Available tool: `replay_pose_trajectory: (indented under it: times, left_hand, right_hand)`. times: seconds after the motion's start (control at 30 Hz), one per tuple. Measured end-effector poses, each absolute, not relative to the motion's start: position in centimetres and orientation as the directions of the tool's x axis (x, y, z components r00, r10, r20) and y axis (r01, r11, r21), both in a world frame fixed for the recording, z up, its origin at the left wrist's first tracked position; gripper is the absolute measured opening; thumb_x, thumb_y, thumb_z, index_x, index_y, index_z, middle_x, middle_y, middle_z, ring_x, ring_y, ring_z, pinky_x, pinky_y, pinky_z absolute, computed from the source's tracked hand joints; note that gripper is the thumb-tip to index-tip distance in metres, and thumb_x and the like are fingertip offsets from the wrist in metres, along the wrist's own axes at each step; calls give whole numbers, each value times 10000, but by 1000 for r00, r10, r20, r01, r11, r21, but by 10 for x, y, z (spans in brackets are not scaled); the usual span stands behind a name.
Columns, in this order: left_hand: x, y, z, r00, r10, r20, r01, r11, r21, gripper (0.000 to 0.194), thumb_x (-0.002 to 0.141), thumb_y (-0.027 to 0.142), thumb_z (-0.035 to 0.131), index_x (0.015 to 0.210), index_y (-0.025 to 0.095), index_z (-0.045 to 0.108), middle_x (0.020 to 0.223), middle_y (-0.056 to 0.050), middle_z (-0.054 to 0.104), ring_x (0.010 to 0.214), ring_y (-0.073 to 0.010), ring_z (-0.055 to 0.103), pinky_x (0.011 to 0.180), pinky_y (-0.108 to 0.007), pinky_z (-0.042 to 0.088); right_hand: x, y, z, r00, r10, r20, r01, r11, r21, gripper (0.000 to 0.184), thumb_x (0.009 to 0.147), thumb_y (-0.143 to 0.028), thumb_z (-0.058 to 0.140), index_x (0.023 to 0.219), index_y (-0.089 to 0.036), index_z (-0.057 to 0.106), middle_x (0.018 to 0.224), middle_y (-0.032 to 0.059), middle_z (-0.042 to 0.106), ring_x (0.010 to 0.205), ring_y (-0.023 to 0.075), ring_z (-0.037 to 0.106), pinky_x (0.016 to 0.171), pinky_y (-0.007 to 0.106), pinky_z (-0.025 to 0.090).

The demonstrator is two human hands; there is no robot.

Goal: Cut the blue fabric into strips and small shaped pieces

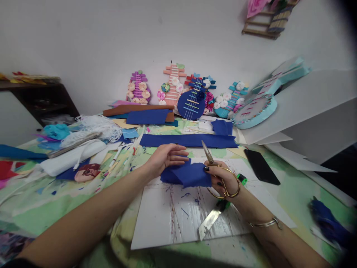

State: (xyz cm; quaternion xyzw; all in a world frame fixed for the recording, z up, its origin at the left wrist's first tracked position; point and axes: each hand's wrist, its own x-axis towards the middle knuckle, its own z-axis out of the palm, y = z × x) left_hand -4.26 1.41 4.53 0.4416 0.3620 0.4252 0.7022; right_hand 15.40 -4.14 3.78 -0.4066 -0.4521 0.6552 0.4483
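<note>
My right hand [223, 178] is closed around a pair of scissors [212, 160] with gold-coloured handles, the blades pointing up and away. Its thumb and fingers also meet the right edge of a folded dark blue piece [186, 174], which looks like cloth or crepe paper. At the left end of that piece, my left hand [170, 158] has its fingers stretched out and slightly apart. Below lies a white board [156, 219] marked with cuts and blue scraps. A utility knife [210, 223] with a wide blade and a black and green handle rests on it, partly hidden by my right hand.
Beyond my hands lies a long blue strip [188, 140]. A black phone [261, 166] is on the right, near white sheets. To the left are a white power strip [72, 156] and tangled white cord [95, 126]. Decorated instrument-shaped crafts [192, 102] lean on the wall.
</note>
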Motion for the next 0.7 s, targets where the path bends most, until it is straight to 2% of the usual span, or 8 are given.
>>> replay_pose_trajectory:
  times: [0.1,0.2,0.3,0.43,0.6,0.7]
  left_hand:
    - [-40,6,47,620,771,-143,-183,319,930,410,739,320,622,1093,124,552,1111,-161,588,811,-192,632,707,-301,488]
    - [-35,-4,45,782,604,-155,-49,308,950,537,661,266,713,1154,157,528,1007,-107,618,759,-136,606,675,-246,465]
    - [-31,-11,40,846,517,-127,-7,250,968,569,613,190,742,1148,163,549,896,-67,640,785,-142,601,728,-255,458]
    - [-28,-12,35,783,604,-151,22,215,976,457,582,166,750,1022,140,628,868,-62,652,745,-148,607,695,-260,472]
    - [-29,-4,35,560,812,-162,-108,266,958,341,573,206,760,877,94,654,773,-68,660,617,-129,596,619,-263,487]
    - [-27,-3,37,444,878,-176,-182,281,942,316,568,200,762,841,97,640,740,-63,663,603,-139,603,604,-281,500]
  right_hand:
    - [153,-44,39,-370,915,-159,-138,-223,-965,204,645,-297,653,645,-149,513,331,-107,314,250,10,195,227,124,167]
    - [151,-45,39,-417,893,-169,-29,-199,-980,191,642,-280,657,639,-136,530,335,-97,336,256,17,251,238,125,177]
    - [150,-44,37,-404,897,-180,25,-186,-982,196,636,-290,660,656,-133,545,320,-91,357,247,29,272,236,136,188]
    - [151,-42,34,-374,913,-163,-16,-182,-983,252,657,-351,660,731,-129,565,332,-98,356,233,32,257,225,149,191]
    - [152,-38,32,-278,960,-21,-128,-59,-990,311,652,-325,683,866,-135,560,310,-116,337,228,36,254,243,144,158]
    - [152,-37,33,-252,968,-10,-93,-34,-995,264,638,-291,681,809,-126,566,291,-106,350,222,37,260,253,152,153]
